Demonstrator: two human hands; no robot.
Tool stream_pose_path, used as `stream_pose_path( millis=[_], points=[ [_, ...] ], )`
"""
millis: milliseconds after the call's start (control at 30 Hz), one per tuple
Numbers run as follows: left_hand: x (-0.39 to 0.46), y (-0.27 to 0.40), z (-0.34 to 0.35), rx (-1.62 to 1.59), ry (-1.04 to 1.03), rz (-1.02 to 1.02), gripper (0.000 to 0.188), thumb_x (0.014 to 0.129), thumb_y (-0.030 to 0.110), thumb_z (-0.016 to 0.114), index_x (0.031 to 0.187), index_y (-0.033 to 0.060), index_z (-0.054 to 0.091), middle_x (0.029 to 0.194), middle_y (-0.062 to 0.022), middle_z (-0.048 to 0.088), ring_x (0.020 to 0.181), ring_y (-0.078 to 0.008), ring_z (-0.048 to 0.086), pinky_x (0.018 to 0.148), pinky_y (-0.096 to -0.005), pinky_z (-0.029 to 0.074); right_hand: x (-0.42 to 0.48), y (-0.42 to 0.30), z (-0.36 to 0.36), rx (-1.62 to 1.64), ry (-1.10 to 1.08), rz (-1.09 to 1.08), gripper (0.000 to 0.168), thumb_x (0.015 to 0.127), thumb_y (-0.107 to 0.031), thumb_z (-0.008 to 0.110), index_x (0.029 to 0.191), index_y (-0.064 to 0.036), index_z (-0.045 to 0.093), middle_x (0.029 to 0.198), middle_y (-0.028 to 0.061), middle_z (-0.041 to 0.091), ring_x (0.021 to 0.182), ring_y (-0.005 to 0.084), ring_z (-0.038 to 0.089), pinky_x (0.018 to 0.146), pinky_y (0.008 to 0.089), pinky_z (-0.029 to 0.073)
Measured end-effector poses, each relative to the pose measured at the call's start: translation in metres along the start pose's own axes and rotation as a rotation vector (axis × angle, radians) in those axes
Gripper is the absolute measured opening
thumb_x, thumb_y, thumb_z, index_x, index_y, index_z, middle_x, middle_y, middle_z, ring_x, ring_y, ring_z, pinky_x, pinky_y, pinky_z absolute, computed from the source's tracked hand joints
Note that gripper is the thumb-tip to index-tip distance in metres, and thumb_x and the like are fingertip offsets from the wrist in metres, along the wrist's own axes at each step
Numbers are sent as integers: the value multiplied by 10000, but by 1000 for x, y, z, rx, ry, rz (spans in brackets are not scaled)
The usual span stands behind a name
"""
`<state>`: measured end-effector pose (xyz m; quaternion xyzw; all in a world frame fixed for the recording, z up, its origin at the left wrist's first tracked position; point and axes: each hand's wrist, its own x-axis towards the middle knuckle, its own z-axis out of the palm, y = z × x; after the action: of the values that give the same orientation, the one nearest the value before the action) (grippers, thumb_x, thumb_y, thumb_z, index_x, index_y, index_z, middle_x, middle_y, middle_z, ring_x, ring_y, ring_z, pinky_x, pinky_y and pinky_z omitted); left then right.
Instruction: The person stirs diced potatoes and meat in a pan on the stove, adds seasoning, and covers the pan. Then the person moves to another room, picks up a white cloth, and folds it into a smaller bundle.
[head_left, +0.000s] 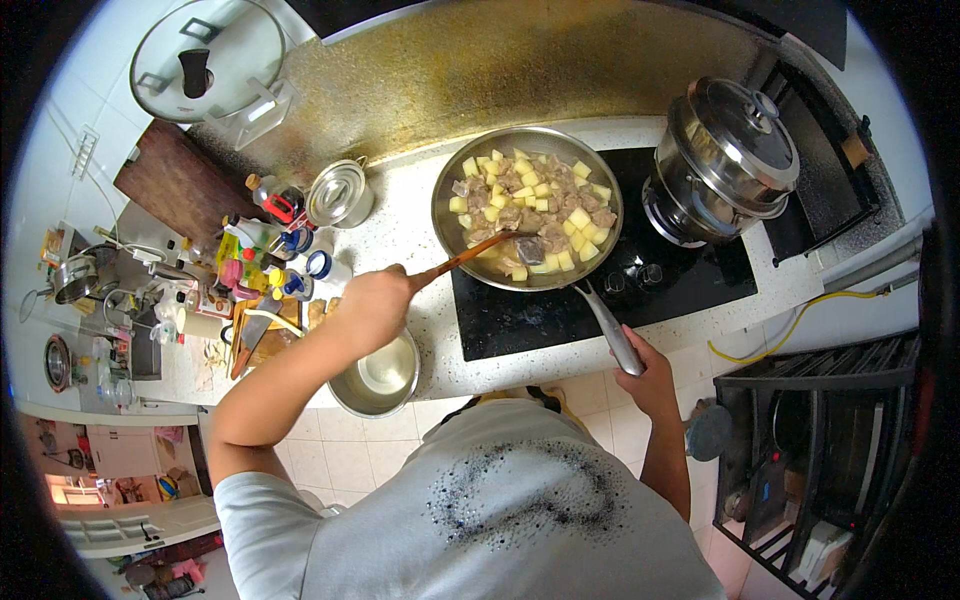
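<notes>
My left hand (375, 311) grips the handle of a wooden spatula (469, 255), whose far end reaches into the food. A wide metal frying pan (441, 247) stands over the black glass cooktop (517, 322), holding browned meat chunks (559, 225) and pale yellow cubes (580, 217) that look like potato, in some liquid. A dark piece (529, 250) lies by the spatula's tip; what it is I cannot tell. My right hand (646, 373) is closed around the end of the pan's metal handle (611, 330). Below my left hand, a steel bowl (409, 375) with pale liquid sits at the counter's front edge.
A lidded steel steamer pot (720, 165) occupies the right burner. Left of the pan are a small lidded pot (341, 193), several bottles and jars, and a kitchen knife (259, 330) on a cutting board (277, 346). A glass lid (217, 67) hangs on the wall. A black rack (814, 382) stands at right.
</notes>
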<state>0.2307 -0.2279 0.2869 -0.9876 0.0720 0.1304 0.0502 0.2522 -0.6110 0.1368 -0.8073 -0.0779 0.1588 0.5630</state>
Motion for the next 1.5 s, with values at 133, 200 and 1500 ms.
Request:
stream_pose_path(
  millis=[133,200,1500],
  points=[
    [-17,-20,-40,-214,-71,-50,415,804,26,541,1203,131,585,852,-210,623,795,-367,604,683,-437,473,0,6,1,4,11,-3,661,688,-23,645,1325,-109,486,1148,136,615,1004,185,600,856,297,457],
    [-21,-31,-53,-343,-22,-1,399,803,18,561,1194,97,587,930,-207,632,807,-362,614,705,-407,482,-1,7,0,13,15,6,660,687,-17,646,1321,-110,490,1140,130,617,1001,180,596,857,292,455],
    [1,-12,50,-405,87,-195,518,778,2,538,1285,93,485,837,-218,631,793,-383,616,697,-451,487,11,3,-13,95,-83,-12,677,692,34,627,1336,-99,466,1070,75,638,982,156,594,865,287,451]
  ],
)
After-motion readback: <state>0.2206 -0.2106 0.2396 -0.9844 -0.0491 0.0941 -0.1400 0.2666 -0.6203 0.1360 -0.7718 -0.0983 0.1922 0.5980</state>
